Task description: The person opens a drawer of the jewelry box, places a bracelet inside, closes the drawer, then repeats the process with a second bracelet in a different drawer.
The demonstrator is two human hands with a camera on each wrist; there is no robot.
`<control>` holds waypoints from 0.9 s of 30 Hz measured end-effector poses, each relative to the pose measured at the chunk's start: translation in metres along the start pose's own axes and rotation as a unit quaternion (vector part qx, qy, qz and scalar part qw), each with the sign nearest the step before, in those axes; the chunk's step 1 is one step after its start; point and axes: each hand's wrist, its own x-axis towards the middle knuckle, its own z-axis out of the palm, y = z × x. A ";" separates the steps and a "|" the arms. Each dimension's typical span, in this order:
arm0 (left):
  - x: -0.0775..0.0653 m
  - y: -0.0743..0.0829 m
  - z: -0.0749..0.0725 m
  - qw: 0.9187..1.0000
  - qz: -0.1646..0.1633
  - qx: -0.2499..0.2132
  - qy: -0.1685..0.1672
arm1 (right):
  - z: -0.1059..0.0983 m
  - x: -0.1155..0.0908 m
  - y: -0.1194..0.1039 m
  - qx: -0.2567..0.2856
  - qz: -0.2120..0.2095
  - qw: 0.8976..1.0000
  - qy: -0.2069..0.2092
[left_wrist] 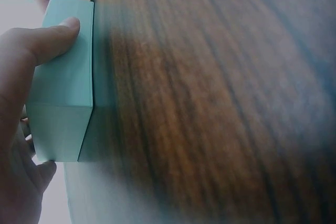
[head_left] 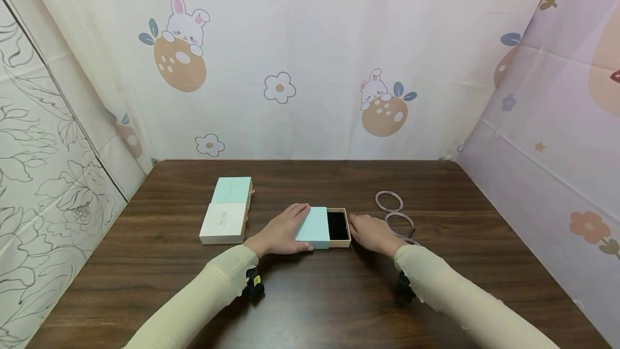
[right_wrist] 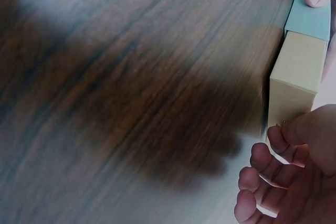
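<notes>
A mint drawer-style gift box [head_left: 313,227] lies on the table with its cream inner drawer [head_left: 350,233] partly out to the right, showing a black lining [head_left: 337,225]. My left hand [head_left: 283,233] grips the mint sleeve, thumb on the near side and fingers over the far side. In the left wrist view the thumb [left_wrist: 58,38] presses the sleeve's side. At the drawer's end, my right hand [head_left: 373,233] pinches a small pull tab between thumb and forefinger, mostly hidden by the fingers. The right wrist view shows the other fingers [right_wrist: 254,179] loosely curled beside the drawer [right_wrist: 296,64].
A second mint box [head_left: 231,190] and a white box [head_left: 224,222] stand together on the left, with small tabs on their right sides. Several mauve rings [head_left: 389,193] lie on the right, partly behind my right wrist. A printed curtain [head_left: 310,123] hangs at the table's back edge.
</notes>
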 end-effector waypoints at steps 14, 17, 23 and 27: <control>0.000 0.001 -0.001 1.000 0.001 0.002 -0.001 | 0.000 -0.002 0.005 -0.003 0.005 1.000 -0.002; 0.000 0.000 0.000 1.000 0.003 0.002 -0.001 | 0.000 -0.002 0.005 -0.005 0.005 1.000 -0.002; 0.000 0.000 0.000 1.000 0.005 0.004 -0.001 | 0.000 -0.003 0.006 -0.002 0.007 1.000 -0.002; 0.000 -0.001 0.000 1.000 0.006 0.005 0.000 | -0.001 -0.005 0.006 -0.005 0.008 1.000 -0.003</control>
